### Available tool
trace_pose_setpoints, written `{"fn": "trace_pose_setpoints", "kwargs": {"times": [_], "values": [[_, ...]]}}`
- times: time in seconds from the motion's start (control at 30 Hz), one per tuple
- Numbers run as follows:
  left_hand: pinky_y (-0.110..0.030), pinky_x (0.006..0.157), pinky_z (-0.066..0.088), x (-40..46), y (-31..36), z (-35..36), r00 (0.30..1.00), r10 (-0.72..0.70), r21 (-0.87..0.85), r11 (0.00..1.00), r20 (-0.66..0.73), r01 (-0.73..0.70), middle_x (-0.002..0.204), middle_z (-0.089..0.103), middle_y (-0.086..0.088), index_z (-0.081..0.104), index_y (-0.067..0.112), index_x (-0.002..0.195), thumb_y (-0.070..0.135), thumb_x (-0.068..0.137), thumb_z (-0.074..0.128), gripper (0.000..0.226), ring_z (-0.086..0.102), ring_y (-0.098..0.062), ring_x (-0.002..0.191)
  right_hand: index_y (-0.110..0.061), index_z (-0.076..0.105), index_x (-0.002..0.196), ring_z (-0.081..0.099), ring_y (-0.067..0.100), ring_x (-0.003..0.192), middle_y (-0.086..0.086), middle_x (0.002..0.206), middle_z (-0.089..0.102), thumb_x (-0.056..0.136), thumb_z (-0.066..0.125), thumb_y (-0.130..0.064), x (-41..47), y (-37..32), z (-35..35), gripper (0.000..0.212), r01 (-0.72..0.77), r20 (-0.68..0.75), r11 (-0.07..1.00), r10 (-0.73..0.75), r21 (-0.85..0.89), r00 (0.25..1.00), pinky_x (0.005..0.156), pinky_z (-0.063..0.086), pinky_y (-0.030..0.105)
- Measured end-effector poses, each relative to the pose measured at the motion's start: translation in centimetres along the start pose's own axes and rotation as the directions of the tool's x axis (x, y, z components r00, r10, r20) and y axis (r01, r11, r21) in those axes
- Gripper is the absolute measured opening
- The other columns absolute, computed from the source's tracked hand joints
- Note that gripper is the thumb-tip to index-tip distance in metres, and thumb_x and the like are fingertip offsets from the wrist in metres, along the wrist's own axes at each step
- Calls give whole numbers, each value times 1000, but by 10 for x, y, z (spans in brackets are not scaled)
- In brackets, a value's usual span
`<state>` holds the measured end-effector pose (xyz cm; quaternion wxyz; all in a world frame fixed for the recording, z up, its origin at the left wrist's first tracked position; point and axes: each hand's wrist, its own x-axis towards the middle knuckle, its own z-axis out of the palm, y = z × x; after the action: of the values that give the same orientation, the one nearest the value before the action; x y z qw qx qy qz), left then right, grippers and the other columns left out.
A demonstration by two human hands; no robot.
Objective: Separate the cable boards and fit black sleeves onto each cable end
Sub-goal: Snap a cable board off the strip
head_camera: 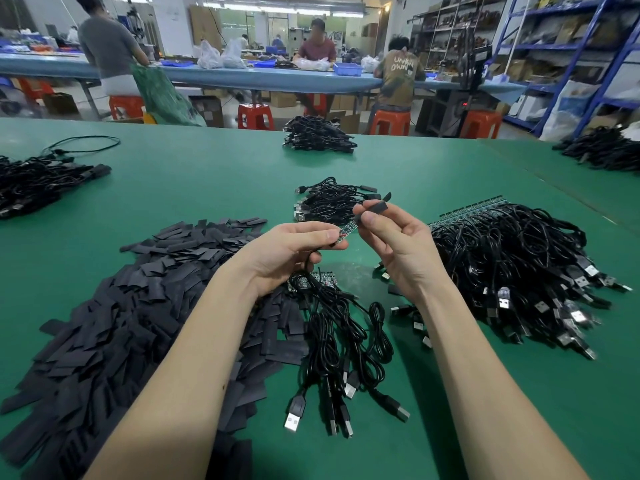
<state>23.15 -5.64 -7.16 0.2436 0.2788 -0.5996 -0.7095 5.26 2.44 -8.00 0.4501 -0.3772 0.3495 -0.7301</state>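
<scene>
Cable board [347,230] sat pinched between the thumb and fingertips of my left hand [291,252], held above the green table [207,181] in the middle of the scene; its cable dropped from that hand toward the small bundle of cables [343,344] lying nearer me; my right hand [391,244] pinched a black sleeve [375,207] between thumb and forefinger, just beyond the board's free end.

Board's long axis ran from near-left to far-right, tilted slightly upward; its free end pointed at the sleeve, its wired end stayed buried in my left fingers; the sleeve lay along much the same line, its near mouth almost touching the board's tip, though I could not tell whether it had begun to go on.

Risks, as I judged them: the flat sleeve's mouth might stay collapsed and catch on the board's corner; a skewed approach could buckle the sleeve or strain the thin wires at the solder end; a loose pinch could drop the sleeve into the pile of sleeves [138,306] at left; the hanging cable might snag the bundle and tug the board off line.
</scene>
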Motion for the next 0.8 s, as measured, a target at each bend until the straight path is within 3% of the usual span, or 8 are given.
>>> {"fn": "trace_pose_setpoints", "kwargs": {"times": [0.2, 0.33, 0.43, 0.6, 0.8], "values": [[-12, 57, 43, -1, -1, -5, 999, 21, 26, 999, 31, -21, 95, 78, -3, 81, 24, 85, 31, 71, 79, 16, 48, -4, 59, -17, 80, 89, 73, 9, 91, 6, 99, 78, 75, 77, -11, -2, -5, -1, 16, -85, 58, 995, 87, -45, 994, 80, 55, 18], [-17, 59, 34, -1, 0, -5, 998, 47, 94, 994, 28, -50, 92, 78, -5, 80, 20, 85, 30, 67, 80, 21, 46, -6, 60, -17, 80, 91, 73, 8, 92, 6, 101, 78, 76, 75, -11, -5, -10, -6, 17, -167, 93, 981, 176, -98, 980, 76, 56, 16], [-9, 51, 38, -3, 1, -6, 996, 63, 117, 991, 63, -70, 89, 78, -4, 76, 17, 91, 27, 72, 77, 21, 48, -2, 55, -20, 81, 91, 73, 7, 91, 3, 104, 78, 77, 74, -13, -7, -13, -6, 17, -204, 125, 969, 221, -137, 967, 73, 55, 14], [-11, 56, 39, 0, -2, -4, 994, 95, 91, 991, 49, -99, 91, 77, -3, 75, 16, 95, 29, 73, 76, 26, 46, -4, 57, -24, 79, 88, 72, 8, 92, 2, 103, 78, 80, 73, -8, -6, -12, -5, 19, -137, 170, 984, 154, -110, 973, 79, 56, 19], [-11, 53, 40, 1, -3, -6, 994, 97, 93, 990, 58, -102, 92, 78, -5, 81, 23, 85, 25, 79, 81, 7, 47, -4, 56, -21, 78, 89, 72, 12, 93, 7, 104, 77, 77, 77, -9, -7, -9, -4, 17, -102, 201, 989, 122, -107, 972, 83, 56, 22]]}}
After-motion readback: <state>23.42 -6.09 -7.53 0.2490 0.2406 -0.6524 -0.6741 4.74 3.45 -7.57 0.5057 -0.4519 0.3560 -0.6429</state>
